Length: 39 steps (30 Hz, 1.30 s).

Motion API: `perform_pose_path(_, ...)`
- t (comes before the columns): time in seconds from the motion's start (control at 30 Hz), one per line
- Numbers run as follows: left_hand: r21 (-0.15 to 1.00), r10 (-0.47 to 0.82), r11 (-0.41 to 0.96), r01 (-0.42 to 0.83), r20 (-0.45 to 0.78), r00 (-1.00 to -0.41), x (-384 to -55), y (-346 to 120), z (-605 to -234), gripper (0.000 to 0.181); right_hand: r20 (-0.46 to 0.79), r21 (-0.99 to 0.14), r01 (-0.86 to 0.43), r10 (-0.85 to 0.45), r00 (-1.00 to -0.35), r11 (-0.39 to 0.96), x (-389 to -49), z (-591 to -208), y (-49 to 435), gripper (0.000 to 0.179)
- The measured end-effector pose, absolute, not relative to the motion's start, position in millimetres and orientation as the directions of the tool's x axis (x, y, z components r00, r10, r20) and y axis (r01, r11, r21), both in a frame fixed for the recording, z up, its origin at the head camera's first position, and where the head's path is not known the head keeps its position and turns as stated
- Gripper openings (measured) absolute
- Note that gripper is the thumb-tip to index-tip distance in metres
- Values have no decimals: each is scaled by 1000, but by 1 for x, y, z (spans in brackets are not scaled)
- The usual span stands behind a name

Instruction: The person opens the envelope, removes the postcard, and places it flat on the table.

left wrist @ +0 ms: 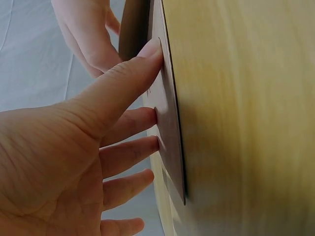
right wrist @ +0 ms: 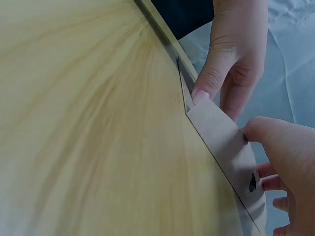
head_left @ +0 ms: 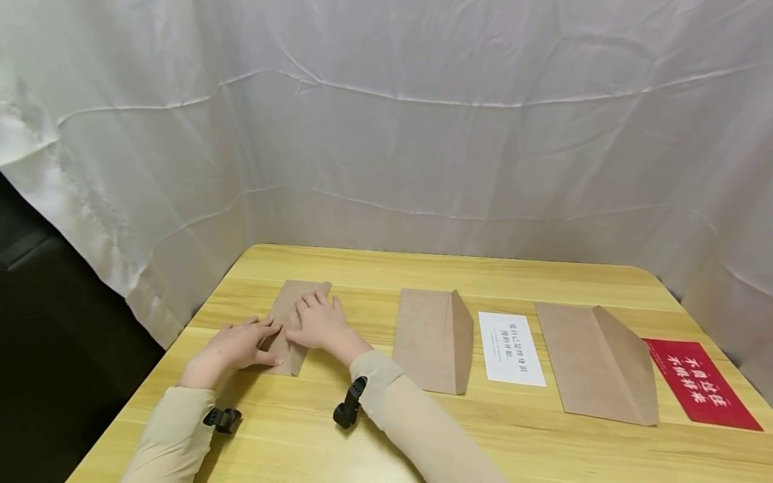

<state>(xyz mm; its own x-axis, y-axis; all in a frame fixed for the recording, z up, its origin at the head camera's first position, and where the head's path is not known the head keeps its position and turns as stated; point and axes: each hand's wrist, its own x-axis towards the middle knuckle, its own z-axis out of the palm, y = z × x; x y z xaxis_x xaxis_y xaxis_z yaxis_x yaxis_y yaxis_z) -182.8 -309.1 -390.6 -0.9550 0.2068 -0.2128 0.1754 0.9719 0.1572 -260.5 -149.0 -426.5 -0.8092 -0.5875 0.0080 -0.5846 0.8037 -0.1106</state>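
A brown paper envelope (head_left: 292,292) lies on the left part of the table under both hands. My left hand (head_left: 234,345) touches its left side and near end, fingers spread and thumb pressing the paper, as the left wrist view (left wrist: 171,123) shows. Over the right side of the envelope my right hand (head_left: 321,323) lies with extended fingers, its thumb near the left fingertips. In the right wrist view a folded strip of the envelope (right wrist: 216,130) runs along its edge, with the right thumb and fingertips on it and the left thumb at its end.
Further right on the wooden table (head_left: 362,443) lie a brown envelope with its flap out (head_left: 423,342), a white printed card (head_left: 501,349), a larger open envelope (head_left: 580,362) and a red printed card (head_left: 694,376). A pale curtain (head_left: 423,134) hangs behind.
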Motion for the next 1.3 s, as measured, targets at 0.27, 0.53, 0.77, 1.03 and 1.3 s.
perform_pose_path(0.27, 159, 224, 968, 194, -209, -952, -187, -309, -394, 82, 60, -141, -585, -582, -811, 799, -261, -425, -129, 72)
perform_pose_path(0.53, 177, 226, 966, 191, -207, -952, -186, -309, -395, 82, 66, -149, -583, -580, -812, 799, -256, -418, -108, 74)
perform_pose_path(0.77, 190, 236, 961, 199, -198, -951, -185, -313, -395, 82, 2, -89, -602, -604, -797, 794, -251, -410, -93, 76)
perform_pose_path(1.03, 202, 257, 954, 222, -168, -952, -185, -313, -398, 81, -123, 14, -620, -614, -780, 785, -250, -414, -87, 74)
perform_pose_path(1.3, 214, 274, 948, 237, -161, -948, -185, -313, -397, 80, -167, -38, -679, -674, -719, 733, -258, -422, -84, 71)
